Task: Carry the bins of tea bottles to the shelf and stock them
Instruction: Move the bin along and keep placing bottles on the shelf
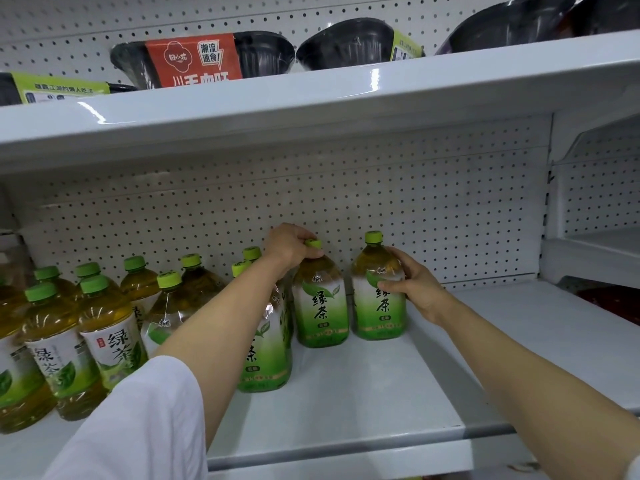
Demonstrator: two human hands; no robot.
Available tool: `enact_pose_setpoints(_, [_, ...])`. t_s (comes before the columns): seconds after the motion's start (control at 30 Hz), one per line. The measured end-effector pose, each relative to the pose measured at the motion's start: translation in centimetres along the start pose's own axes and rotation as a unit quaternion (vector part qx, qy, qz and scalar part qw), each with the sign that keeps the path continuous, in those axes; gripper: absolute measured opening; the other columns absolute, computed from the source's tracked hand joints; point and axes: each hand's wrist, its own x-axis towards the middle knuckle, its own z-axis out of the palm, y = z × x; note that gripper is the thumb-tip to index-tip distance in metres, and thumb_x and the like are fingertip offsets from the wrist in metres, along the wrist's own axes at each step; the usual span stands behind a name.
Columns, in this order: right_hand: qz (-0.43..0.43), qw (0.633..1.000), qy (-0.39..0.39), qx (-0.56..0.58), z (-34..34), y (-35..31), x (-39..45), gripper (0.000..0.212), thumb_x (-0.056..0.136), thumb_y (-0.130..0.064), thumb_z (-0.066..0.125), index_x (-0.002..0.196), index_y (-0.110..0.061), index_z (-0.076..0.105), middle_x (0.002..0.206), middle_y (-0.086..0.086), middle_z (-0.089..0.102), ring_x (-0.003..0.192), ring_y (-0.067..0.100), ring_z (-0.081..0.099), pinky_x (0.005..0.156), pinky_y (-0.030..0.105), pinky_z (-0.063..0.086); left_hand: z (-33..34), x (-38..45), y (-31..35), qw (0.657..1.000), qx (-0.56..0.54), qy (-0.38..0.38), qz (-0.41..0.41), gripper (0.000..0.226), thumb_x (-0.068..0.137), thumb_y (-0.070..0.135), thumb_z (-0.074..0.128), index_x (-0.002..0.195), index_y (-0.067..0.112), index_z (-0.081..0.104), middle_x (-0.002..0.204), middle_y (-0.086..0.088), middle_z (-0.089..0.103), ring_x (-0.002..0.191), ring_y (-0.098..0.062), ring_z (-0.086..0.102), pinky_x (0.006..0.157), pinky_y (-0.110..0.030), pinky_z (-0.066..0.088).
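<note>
Green-capped plastic tea bottle [320, 299] at frame centre had its neck gripped by the left hand [291, 247]; the right hand [414, 289] clasped the neighbouring green-labelled bottle [377, 292] on the white metal shelf [450, 358].

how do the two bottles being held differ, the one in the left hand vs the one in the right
The left hand grips the left bottle at its neck, partly covering the cap; the right hand holds the right bottle on its side, cap clear. Both stand upright with matching green labels.

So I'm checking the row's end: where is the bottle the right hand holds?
In the head view, that bottle stands upright at the right end of the row, gripped by the right hand, beside the bottle the left hand holds.
</note>
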Motion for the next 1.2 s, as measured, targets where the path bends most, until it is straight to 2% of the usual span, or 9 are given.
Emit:
enact_pose_setpoints(0.13, [-0.001, 0.998, 0.027, -0.064, 0.4, -0.7, -0.7, 0.087, 0.074, 0.005, 0.076, 0.147, -0.023, 0.038, 0.138, 0.002, 0.051, 0.123, 0.018, 0.048, 0.102, 0.035, 0.043, 0.0, -0.3, 0.0, 0.999, 0.037, 0.003, 0.014, 0.054, 0.072, 0.021, 0.085, 0.122, 0.014, 0.066, 0.131, -0.008, 0.061, 0.118, -0.022, 0.058, 0.102, -0.033, 0.047])
enact_pose_setpoints(0.2, [0.000, 0.995, 0.050, -0.085, 0.5, -1.2, -0.9, 0.086, 0.074, 0.001, 0.078, 0.147, -0.020, 0.038, 0.136, 0.003, 0.052, 0.120, 0.019, 0.051, 0.099, 0.034, 0.044, -0.1, -0.5, 0.1, 0.996, 0.089, 0.003, 0.031, 0.055, 0.075, 0.027, 0.083, 0.125, 0.015, 0.064, 0.134, -0.007, 0.059, 0.120, -0.022, 0.057, 0.103, -0.035, 0.045])
enact_pose_setpoints(0.3, [-0.008, 0.988, 0.080, -0.129, 0.7, -2.2, -1.1, 0.083, 0.075, -0.010, 0.081, 0.146, -0.019, 0.039, 0.142, 0.009, 0.049, 0.125, 0.024, 0.050, 0.103, 0.039, 0.044, -0.4, -1.2, 0.6, 0.983, 0.173, -0.010, 0.051, 0.061, 0.083, 0.034, 0.075, 0.137, 0.015, 0.054, 0.143, -0.007, 0.052, 0.128, -0.025, 0.050, 0.107, -0.033, 0.038])
enact_pose_setpoints(0.37, [-0.020, 0.982, 0.098, -0.161, 0.9, -3.0, -1.4, 0.080, 0.076, -0.017, 0.081, 0.146, -0.019, 0.040, 0.142, 0.009, 0.047, 0.128, 0.025, 0.047, 0.101, 0.036, 0.043, -0.6, -1.7, 0.9, 0.977, 0.205, -0.020, 0.059, 0.066, 0.087, 0.037, 0.069, 0.145, 0.016, 0.044, 0.149, -0.007, 0.044, 0.135, -0.027, 0.041, 0.109, -0.035, 0.032])
enact_pose_setpoints(0.43, [-0.035, 0.975, 0.110, -0.191, 1.1, -3.9, -1.9, 0.080, 0.077, -0.022, 0.081, 0.146, -0.019, 0.040, 0.142, 0.009, 0.047, 0.128, 0.026, 0.046, 0.098, 0.033, 0.042, -1.1, -2.4, 1.3, 0.972, 0.223, -0.029, 0.065, 0.071, 0.090, 0.039, 0.065, 0.150, 0.017, 0.034, 0.153, -0.008, 0.038, 0.139, -0.028, 0.035, 0.112, -0.036, 0.029])
enact_pose_setpoints(0.53, [-0.056, 0.960, 0.113, -0.249, 1.4, -5.2, -2.9, 0.079, 0.078, -0.025, 0.080, 0.146, -0.018, 0.039, 0.141, 0.008, 0.049, 0.127, 0.024, 0.048, 0.095, 0.031, 0.041, -1.7, -3.6, 2.0, 0.972, 0.222, -0.033, 0.077, 0.076, 0.090, 0.037, 0.066, 0.153, 0.016, 0.026, 0.154, -0.011, 0.035, 0.140, -0.029, 0.035, 0.113, -0.036, 0.031])
enact_pose_setpoints(0.73, [-0.126, 0.921, 0.095, -0.357, 2.0, -8.1, -6.0, 0.074, 0.080, -0.031, 0.077, 0.143, -0.018, 0.042, 0.137, 0.007, 0.052, 0.124, 0.021, 0.050, 0.097, 0.033, 0.043, -2.9, -7.9, 2.9, 0.962, 0.249, 0.016, 0.114, 0.077, 0.088, 0.041, 0.067, 0.150, 0.016, 0.029, 0.155, -0.013, 0.030, 0.139, -0.032, 0.035, 0.113, -0.043, 0.034])
enact_pose_setpoints(0.93, [-0.163, 0.879, 0.068, -0.443, 2.0, -10.4, -9.3, 0.072, 0.080, -0.037, 0.074, 0.142, -0.019, 0.042, 0.138, 0.008, 0.050, 0.124, 0.024, 0.049, 0.100, 0.041, 0.045, -3.8, -13.5, 3.8, 0.939, 0.304, 0.074, 0.141, 0.076, 0.086, 0.047, 0.066, 0.148, 0.018, 0.033, 0.150, -0.010, 0.037, 0.131, -0.029, 0.043, 0.104, -0.044, 0.044])
enact_pose_setpoints(1.2, [-0.203, 0.854, 0.019, -0.478, 2.4, -11.3, -14.7, 0.069, 0.083, -0.032, 0.069, 0.144, -0.015, 0.041, 0.140, 0.012, 0.049, 0.126, 0.029, 0.048, 0.101, 0.043, 0.045, -4.1, -22.0, 5.1, 0.922, 0.353, 0.104, 0.120, 0.075, 0.086, 0.050, 0.065, 0.145, 0.014, 0.037, 0.144, -0.010, 0.043, 0.129, -0.029, 0.044, 0.106, -0.044, 0.041])
